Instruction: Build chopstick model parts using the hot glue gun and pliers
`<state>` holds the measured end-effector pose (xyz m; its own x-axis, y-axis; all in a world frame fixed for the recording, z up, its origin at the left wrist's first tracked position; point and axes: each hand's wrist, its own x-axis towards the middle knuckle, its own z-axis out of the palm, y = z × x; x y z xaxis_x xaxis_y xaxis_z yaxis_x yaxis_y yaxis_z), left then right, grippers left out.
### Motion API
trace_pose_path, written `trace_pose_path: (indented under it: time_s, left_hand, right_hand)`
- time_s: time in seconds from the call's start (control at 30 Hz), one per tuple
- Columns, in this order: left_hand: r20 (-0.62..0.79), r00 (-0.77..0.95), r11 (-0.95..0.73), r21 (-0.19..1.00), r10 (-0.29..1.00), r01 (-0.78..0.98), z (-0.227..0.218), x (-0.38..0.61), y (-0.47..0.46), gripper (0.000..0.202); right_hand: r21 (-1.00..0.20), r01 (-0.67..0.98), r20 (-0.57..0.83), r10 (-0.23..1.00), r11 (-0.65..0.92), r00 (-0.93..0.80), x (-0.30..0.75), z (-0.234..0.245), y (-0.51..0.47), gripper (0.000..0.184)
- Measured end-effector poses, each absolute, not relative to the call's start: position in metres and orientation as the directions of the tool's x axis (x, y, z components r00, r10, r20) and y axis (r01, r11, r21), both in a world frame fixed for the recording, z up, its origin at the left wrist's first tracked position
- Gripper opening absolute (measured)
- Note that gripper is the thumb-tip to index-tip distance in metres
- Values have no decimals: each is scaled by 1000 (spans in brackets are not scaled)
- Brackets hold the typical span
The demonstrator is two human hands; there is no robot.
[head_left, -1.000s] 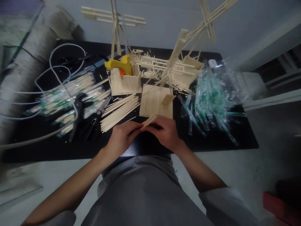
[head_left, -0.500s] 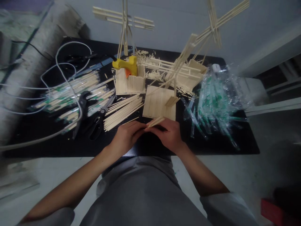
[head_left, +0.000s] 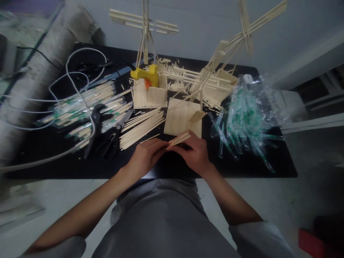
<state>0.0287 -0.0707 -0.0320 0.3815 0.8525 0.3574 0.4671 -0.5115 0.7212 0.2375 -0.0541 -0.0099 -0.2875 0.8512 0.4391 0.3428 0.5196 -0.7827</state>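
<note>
Close to the table's near edge, my two hands meet fingertip to fingertip. A few short pale wooden sticks [head_left: 180, 139] lie in the closed fingers of my right hand [head_left: 195, 152]. My left hand [head_left: 146, 154] is also closed, its fingertips pinched at the near end of those sticks; whether it grips one of them is hidden. Just beyond my hands lies a square panel of wooden sticks [head_left: 178, 118], with a small slatted piece [head_left: 198, 115] on its right side. A fan of loose long sticks [head_left: 142, 127] rests left of the panel.
A yellow glue gun [head_left: 146, 74] sits on a stick-built box [head_left: 149, 96]. Black-handled scissors [head_left: 114, 138] and wrapped stick packs [head_left: 80, 104] lie left, with a white cable [head_left: 92, 122] across them. Empty plastic wrappers [head_left: 245, 114] pile up right. Windmill-like stick models [head_left: 145, 27] stand behind.
The view has shifted slightly. My hands keep the same pinched pose, and the sticks in my right hand have barely moved.
</note>
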Motion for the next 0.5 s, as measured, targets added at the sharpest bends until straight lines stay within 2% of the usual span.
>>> trace_pose_path:
  time_s: [0.33,0.5]
  left_hand:
    - [341,385,-500,730,857,466,-33,29,-71,20]
    - [337,369,-486,742,866,462,-35,28,-71,18]
  right_hand:
    - [-756,382,428,844,531,-324,240,-11,-51,2]
    - [-734,389,439,826,556,-353,242,-10,-49,7]
